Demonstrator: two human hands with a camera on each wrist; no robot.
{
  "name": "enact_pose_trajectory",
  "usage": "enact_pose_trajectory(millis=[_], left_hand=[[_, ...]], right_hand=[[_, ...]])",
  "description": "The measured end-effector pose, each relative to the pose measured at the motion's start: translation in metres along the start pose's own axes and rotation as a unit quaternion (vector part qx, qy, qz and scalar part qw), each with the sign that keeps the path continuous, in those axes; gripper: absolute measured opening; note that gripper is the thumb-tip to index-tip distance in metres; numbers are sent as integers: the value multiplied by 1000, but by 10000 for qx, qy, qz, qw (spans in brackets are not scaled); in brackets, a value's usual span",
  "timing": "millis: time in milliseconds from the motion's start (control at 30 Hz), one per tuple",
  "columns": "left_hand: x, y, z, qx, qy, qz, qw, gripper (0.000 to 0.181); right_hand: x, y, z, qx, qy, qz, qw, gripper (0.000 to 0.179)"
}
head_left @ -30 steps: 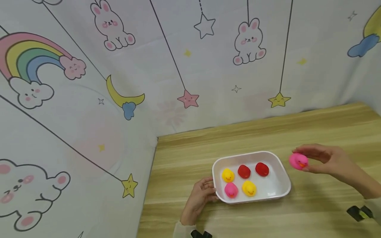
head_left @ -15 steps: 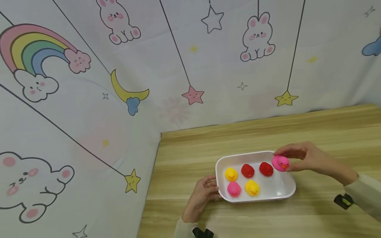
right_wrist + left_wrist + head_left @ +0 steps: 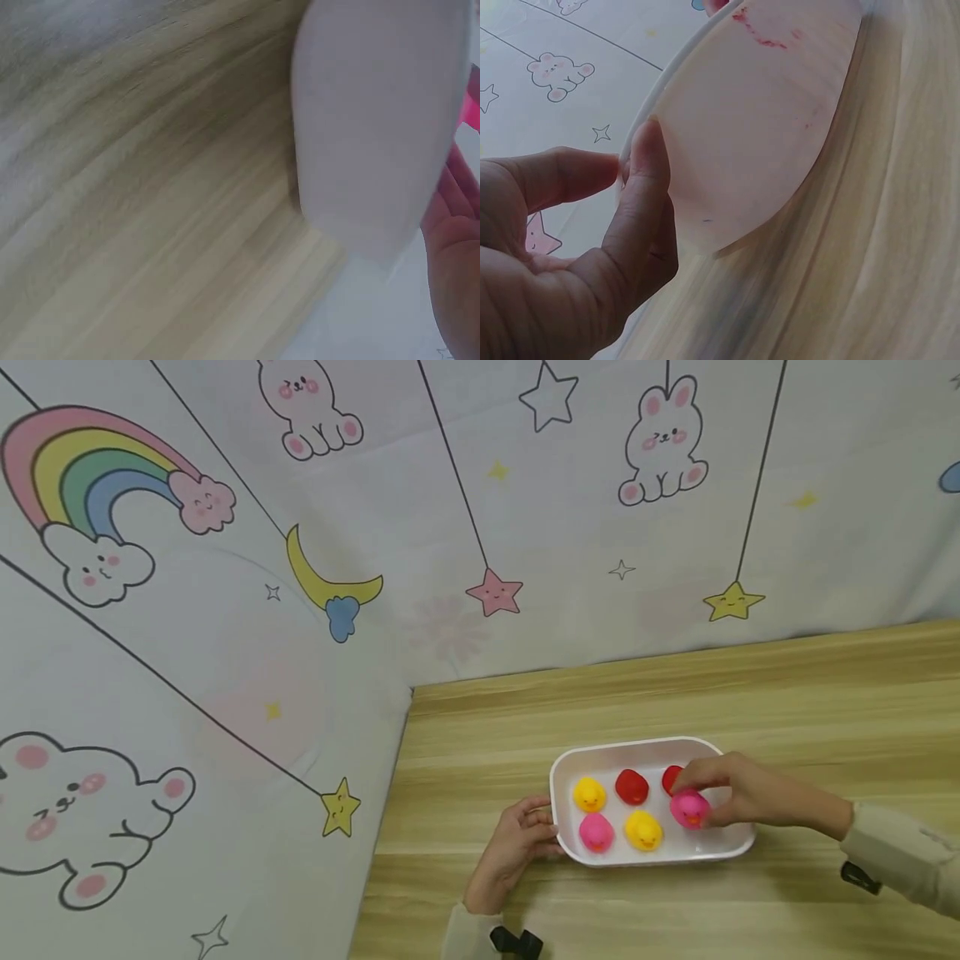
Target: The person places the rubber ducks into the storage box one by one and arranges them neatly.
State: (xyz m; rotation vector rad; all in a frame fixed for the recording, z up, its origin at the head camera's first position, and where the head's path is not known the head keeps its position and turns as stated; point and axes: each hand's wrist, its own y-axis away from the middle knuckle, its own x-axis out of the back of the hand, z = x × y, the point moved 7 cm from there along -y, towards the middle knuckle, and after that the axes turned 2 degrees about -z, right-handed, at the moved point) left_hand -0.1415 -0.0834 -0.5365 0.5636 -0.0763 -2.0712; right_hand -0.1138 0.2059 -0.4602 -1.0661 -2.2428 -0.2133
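Observation:
A white plastic tray [image 3: 720, 843] stands on the table in the head view. My left hand [image 3: 517, 843] pinches its left end; in the left wrist view, thumb and finger meet at the rim above the tray's outer wall [image 3: 757, 127]. Fingers and thumb of my right hand [image 3: 765, 793] hold a pink rubber duck [image 3: 690, 810] low inside the tray, towards its right half. A yellow duck [image 3: 589, 794], another yellow duck [image 3: 643, 831] and a second pink duck [image 3: 596, 833] sit in the tray. Beside them lie a red rounded toy [image 3: 632, 787] and another red toy [image 3: 671, 779], partly hidden by my right fingers.
The wood-grain table [image 3: 480, 718] extends around the tray. A white cloth [image 3: 570, 627] printed with rabbits, stars and a rainbow hangs behind it and along the left side.
My right hand has carried the pink duck leftward, from beside the tray over its right rim and down into it. The left hand keeps its grip on the tray's end.

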Motion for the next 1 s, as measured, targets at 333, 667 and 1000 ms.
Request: enact_pose_trajectory(millis=[333, 667, 1000], left_hand=[[0, 1, -1, -35, 62, 83, 9999, 51], [2, 6, -3, -117, 84, 195, 9997, 52], [0, 29, 21, -697, -2360, 560, 9676, 55]], right_hand=[[-17, 0, -9, 782, 1823, -53, 9801, 40], [-28, -2, -6, 1156, 2576, -35, 9593, 42], [-1, 37, -15, -5, 2420, 1535, 9581, 53]])
